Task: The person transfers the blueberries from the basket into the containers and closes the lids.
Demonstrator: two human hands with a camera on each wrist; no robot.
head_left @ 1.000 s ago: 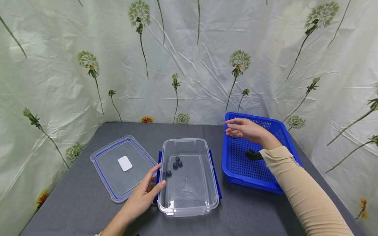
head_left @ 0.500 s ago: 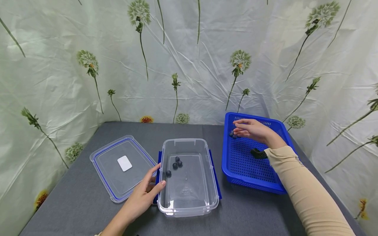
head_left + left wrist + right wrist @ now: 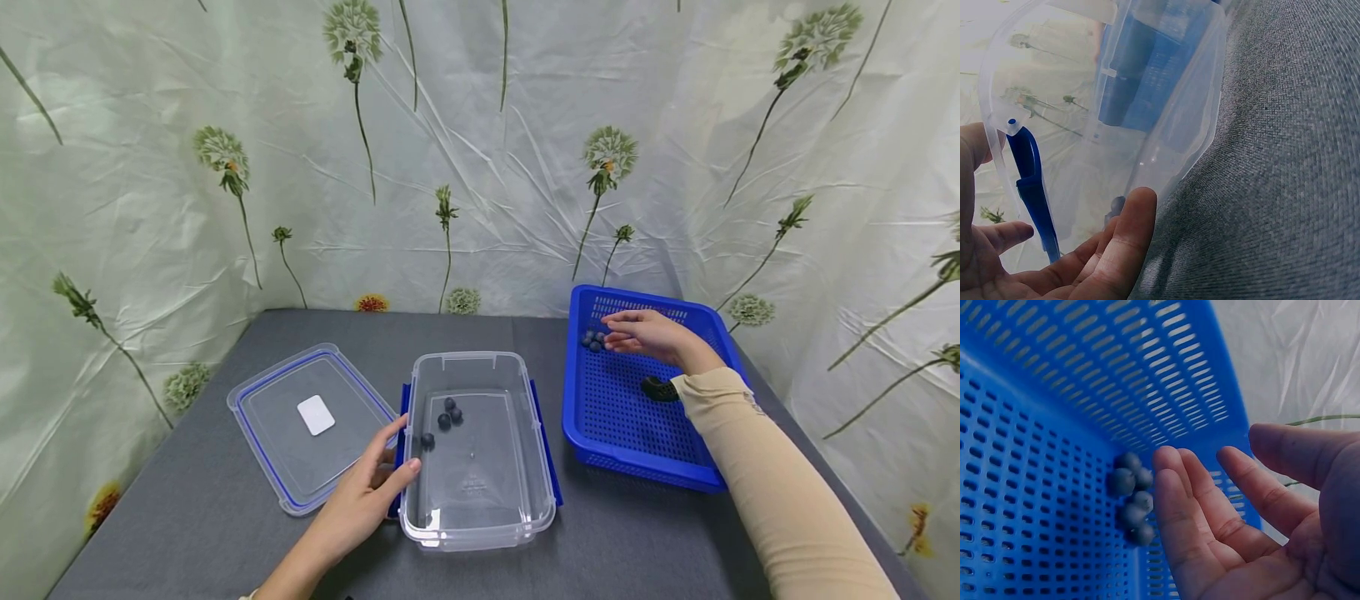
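My left hand (image 3: 362,500) holds a clear plastic food container (image 3: 480,500) by its left side, thumb at the rim and fingers about the blue latch (image 3: 1036,199). Several blueberries (image 3: 445,421) lie inside it, toward its left. Over the blue basket (image 3: 600,433) hovers my right hand (image 3: 651,335), fingers loosely bent with nothing between them. Just left of those fingertips, a cluster of blueberries (image 3: 1132,500) sits in the basket against its wall. In the left wrist view the fingers (image 3: 1129,250) reach along the container's outside.
The container's clear lid (image 3: 311,429), with a blue seal and a white label, lies flat at the left. A dark strap (image 3: 660,389) shows at my right wrist above the basket. Flowered sheeting (image 3: 480,167) hangs behind the grey table (image 3: 262,333).
My right hand has shifted right and slightly nearer within the basket, leaving the blueberries at its left side in sight. The left hand and container stay put.
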